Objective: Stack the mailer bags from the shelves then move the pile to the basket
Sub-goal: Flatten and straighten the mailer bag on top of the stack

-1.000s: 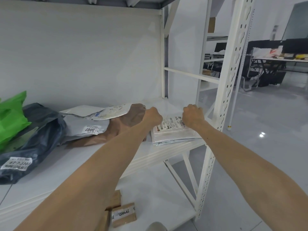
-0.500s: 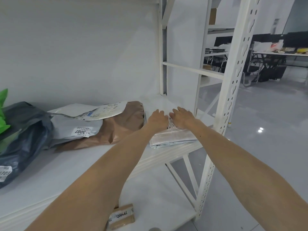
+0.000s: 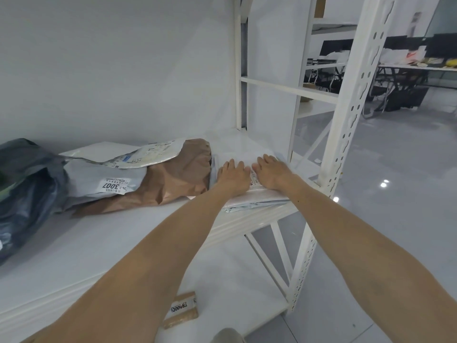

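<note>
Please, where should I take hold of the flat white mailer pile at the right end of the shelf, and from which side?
Probably its front edge, from the front: the white mailer pile lies flat and that edge reaches the shelf lip, so fingers can slide under, thumbs on top. The brown bag crowds its left side, the post its right.

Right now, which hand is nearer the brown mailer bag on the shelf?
Left. The left hand lies flat on the white mailer pile just right of the brown mailer bag; the right hand lies on that pile, farther right.
</note>
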